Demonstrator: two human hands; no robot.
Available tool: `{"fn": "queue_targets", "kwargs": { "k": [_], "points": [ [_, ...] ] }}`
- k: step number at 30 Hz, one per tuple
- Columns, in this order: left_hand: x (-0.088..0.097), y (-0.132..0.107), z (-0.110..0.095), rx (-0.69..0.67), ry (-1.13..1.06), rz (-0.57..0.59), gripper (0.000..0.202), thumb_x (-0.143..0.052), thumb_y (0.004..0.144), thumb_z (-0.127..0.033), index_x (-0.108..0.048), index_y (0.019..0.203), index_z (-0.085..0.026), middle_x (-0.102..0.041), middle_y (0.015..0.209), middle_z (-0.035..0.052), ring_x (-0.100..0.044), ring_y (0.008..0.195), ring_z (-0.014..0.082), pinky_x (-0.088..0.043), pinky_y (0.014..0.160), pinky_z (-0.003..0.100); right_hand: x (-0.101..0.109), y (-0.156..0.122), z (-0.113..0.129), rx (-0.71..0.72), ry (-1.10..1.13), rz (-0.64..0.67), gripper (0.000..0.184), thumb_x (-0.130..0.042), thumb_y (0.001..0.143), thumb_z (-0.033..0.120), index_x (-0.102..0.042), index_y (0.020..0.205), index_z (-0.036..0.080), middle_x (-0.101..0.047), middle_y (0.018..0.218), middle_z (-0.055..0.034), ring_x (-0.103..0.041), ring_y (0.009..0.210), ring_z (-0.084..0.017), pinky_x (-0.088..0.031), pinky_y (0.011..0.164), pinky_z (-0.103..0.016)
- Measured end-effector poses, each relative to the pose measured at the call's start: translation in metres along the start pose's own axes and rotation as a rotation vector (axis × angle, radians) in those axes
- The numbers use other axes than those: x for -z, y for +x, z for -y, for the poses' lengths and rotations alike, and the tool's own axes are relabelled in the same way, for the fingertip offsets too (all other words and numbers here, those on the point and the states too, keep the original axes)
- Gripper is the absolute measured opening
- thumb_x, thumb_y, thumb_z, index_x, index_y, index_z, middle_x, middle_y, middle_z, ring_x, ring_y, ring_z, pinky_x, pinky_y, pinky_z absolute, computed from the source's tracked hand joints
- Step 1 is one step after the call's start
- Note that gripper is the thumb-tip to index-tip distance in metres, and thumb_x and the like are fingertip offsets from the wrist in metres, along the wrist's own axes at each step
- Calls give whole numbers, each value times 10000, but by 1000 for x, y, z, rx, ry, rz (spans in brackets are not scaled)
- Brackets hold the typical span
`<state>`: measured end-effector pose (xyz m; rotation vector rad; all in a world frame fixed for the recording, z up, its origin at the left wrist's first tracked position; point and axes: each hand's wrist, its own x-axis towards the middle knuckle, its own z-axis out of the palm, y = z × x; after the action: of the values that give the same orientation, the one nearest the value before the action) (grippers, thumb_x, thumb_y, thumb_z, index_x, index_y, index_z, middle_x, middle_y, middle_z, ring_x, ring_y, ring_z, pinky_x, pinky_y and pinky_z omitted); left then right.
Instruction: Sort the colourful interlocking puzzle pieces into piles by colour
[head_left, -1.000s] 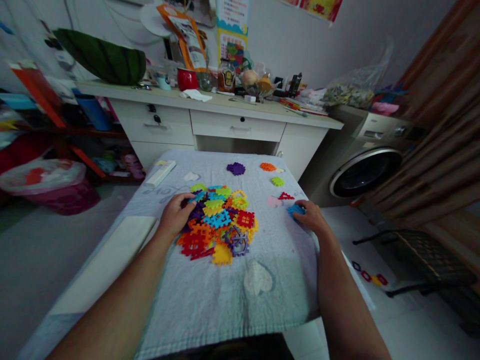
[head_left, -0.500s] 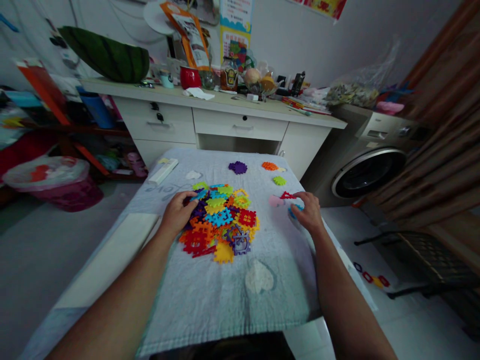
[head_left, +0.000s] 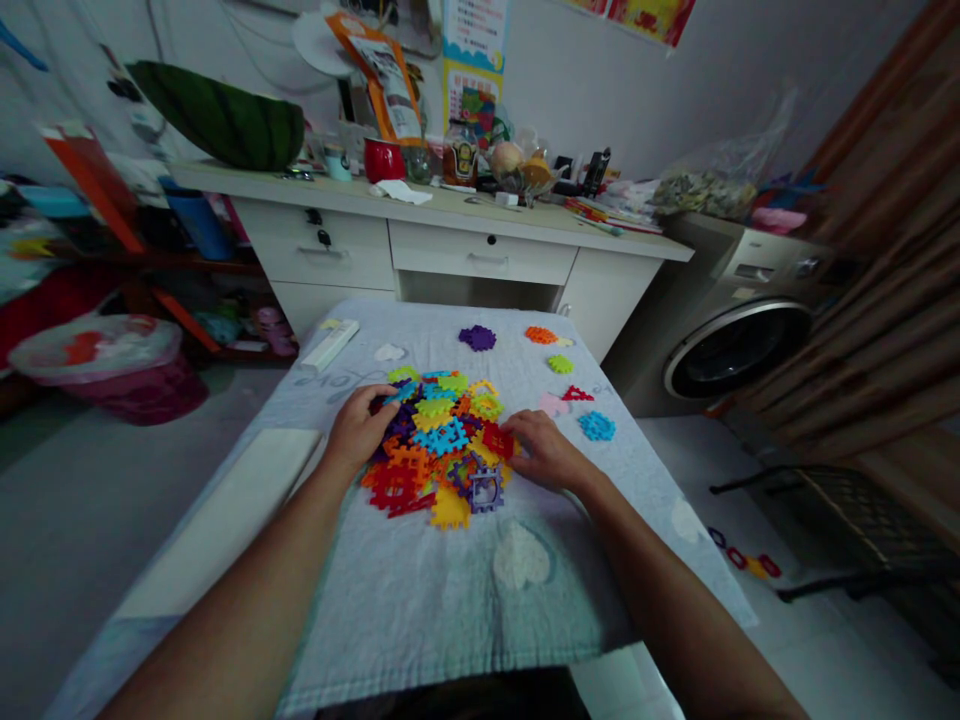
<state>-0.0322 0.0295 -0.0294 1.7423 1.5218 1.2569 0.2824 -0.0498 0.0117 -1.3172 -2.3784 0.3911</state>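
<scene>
A heap of colourful interlocking plastic building pieces lies on the cloth-covered table. My left hand rests against the heap's left edge, thumb and fingers apart and curved around blue and purple pieces there. At the right edge, the fingertips of my right hand close on a red square building piece, partly covered by them. Set apart from the heap are a blue group of pieces, a red triangular piece, a green piece, an orange group and a purple group.
A white box-like strip lies at the table's far left. Behind stands a white desk bearing a watermelon, jars and papers. To the right are a washing machine and a dark rack; a pink bin stands left.
My right hand has let go of the blue group, now lying on the right of the table, and moved left to the heap's red square piece. My left hand stays in place.
</scene>
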Motion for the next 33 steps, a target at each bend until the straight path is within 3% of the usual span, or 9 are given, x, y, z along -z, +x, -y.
{"fn": "queue_targets", "kwargs": {
  "k": [7, 19, 23, 28, 33],
  "points": [
    [1, 0, -3, -1, 15, 3, 302, -572, 762, -424, -660, 965, -218, -661, 1088, 68, -594, 1052, 251, -427, 1009, 399, -1, -3, -3, 8, 84, -86, 286, -614, 768, 95, -669, 1027, 203, -672, 1076, -66, -591, 1023, -210, -415, 959, -373],
    [0, 0, 0, -11, 25, -6, 295, -579, 758, -425, -668, 951, -220, -670, 1082, 58, -603, 1045, 254, -434, 1001, 398, -2, -2, -12, -29, 301, -255, 115, -592, 870, 256, -689, 910, 209, -674, 939, -59, -617, 902, -179, -471, 835, -321],
    [0, 1, 0, 0, 32, -3, 312, -565, 759, -424, -666, 969, -217, -667, 1099, 61, -605, 1039, 256, -439, 994, 403, 13, 2, -34, -231, 329, -382, 187, -568, 845, 325, -682, 903, 188, -672, 852, -47, -604, 766, -167, -463, 701, -290],
    [0, 1, 1, -8, 41, 13, 327, -559, 764, -433, -662, 985, -215, -664, 1112, 59, -596, 1052, 250, -429, 1008, 396, 47, 4, -90, -562, 296, -662, 352, -626, 739, 359, -628, 1035, 166, -583, 621, 37, -529, 578, -139, -419, 586, -257],
    [0, 1, 4, -9, 40, 12, 330, -556, 765, -431, -663, 985, -209, -663, 1109, 64, -599, 1038, 251, -433, 1002, 402, 57, -5, -140, -809, 154, -767, 266, -632, 686, 296, -642, 912, 157, -620, 664, -10, -557, 600, -156, -415, 560, -256]
  ]
}}
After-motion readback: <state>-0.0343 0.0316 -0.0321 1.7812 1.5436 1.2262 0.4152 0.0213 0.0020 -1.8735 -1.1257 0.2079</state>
